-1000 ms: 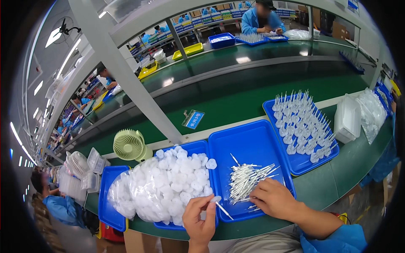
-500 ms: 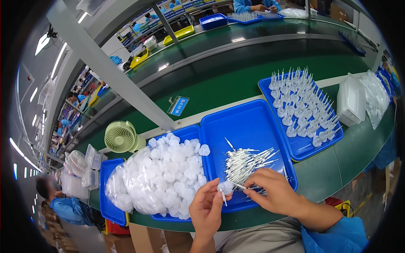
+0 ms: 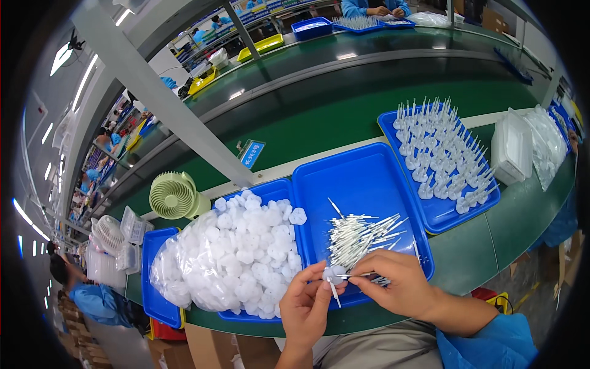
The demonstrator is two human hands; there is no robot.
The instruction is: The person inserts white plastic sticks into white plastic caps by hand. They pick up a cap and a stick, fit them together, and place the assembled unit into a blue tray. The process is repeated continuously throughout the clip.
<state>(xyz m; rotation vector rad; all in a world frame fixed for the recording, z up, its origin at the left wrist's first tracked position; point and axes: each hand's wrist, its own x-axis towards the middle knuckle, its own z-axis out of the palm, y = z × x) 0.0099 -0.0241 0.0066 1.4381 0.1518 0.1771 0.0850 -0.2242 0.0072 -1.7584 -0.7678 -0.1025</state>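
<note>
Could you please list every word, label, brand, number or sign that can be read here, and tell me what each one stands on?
Blue rectangular tag on the green surface: white characters, which I won't copy out.
Translucent disc in the hands, pile of white rods, pale green fan: no lettering I can make out.
Far background: anything written there is too small or blurred to read.

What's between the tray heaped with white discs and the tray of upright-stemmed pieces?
A middle blue tray with a pile of thin white sticks in it; shows in the head view.
</note>
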